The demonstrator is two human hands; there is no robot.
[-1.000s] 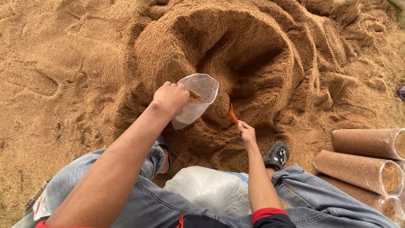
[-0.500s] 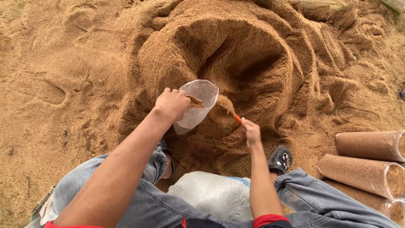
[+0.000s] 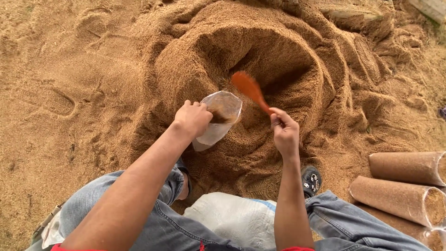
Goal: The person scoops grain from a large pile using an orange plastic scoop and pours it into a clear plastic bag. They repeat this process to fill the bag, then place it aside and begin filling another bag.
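**Hands at the sawdust hollow**

Head view: the left hand [image 3: 193,118] is closed around the rim of a clear plastic bag [image 3: 217,122], partly filled with brown sawdust. Just right of it, the right hand [image 3: 284,132] pinches the handle of an orange plastic scoop [image 3: 251,90], raised above the bag's mouth. Beyond both hands lies the hollowed sawdust heap [image 3: 260,51]; filled clear tubes [image 3: 402,179] lie well right.
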